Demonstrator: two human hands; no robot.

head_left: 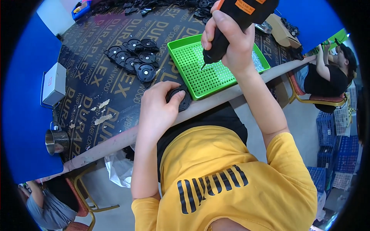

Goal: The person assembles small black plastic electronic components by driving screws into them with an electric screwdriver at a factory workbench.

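Note:
My right hand (235, 42) is wrapped round a black electric screwdriver (219, 42) with an orange label, its thin bit pointing down over a green perforated tray (200, 92). Small silvery pieces, too small to name, lie at the tray's right end. Near the table edge, my left hand (160, 106) grips a round black plastic part (183, 101) between thumb and fingers, just left of the tray. Beyond that hand sits a group of similar round black parts (146, 72) with pale centres.
More black parts (138, 7) are strewn along the table's far side. A cardboard box (283, 32) stands behind the tray at right. At left are a white box (54, 84) and a metal cup (57, 141) by a blue partition (23, 96). Other people sit at both sides.

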